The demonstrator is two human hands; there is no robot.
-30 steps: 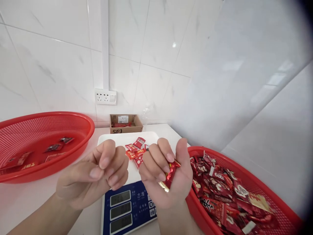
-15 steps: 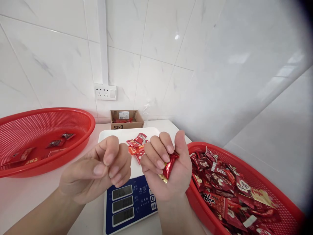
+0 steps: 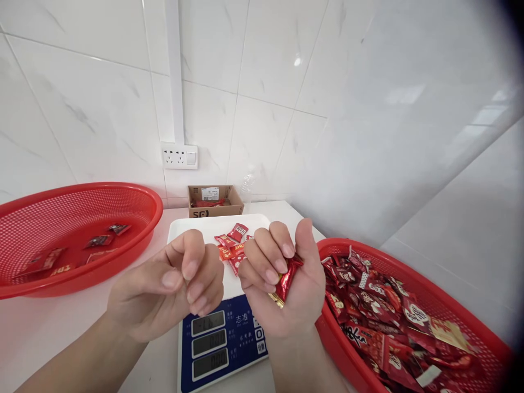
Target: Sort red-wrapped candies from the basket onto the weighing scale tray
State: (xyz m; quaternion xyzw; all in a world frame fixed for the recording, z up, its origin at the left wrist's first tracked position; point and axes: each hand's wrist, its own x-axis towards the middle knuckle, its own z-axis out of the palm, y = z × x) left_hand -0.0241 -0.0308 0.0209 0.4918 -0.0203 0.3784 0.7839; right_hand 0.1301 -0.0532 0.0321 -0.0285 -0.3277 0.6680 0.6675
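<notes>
My right hand point(image 3: 282, 281) is raised over the scale, its fingers curled round a shiny red-and-gold wrapped candy point(image 3: 289, 279). One end of the wrapper shows against my palm; whether more lie under the fingers is hidden. Beside it, my left hand point(image 3: 172, 284) is loosely closed with fingers bent inward, and nothing shows in it. Thumb and forefinger there are slightly apart. Both hands hover in front of a white-and-blue digital scale point(image 3: 223, 355). On its white pan several red wrapped candies point(image 3: 235, 243) lie in a small heap, partly hidden by my right hand.
At the right stands a red plastic basket point(image 3: 446, 295) filled with red-wrapped candies. Another red basket point(image 3: 135, 199) at the left has several packets at its bottom. Behind the scale sit a small cardboard box point(image 3: 216, 211) and, on the tiled wall, a power socket point(image 3: 180, 156).
My left thumb and forefinger have parted slightly. The view has shifted a little; my right hand keeps its hold on the candy, and the scale pan looks the same.
</notes>
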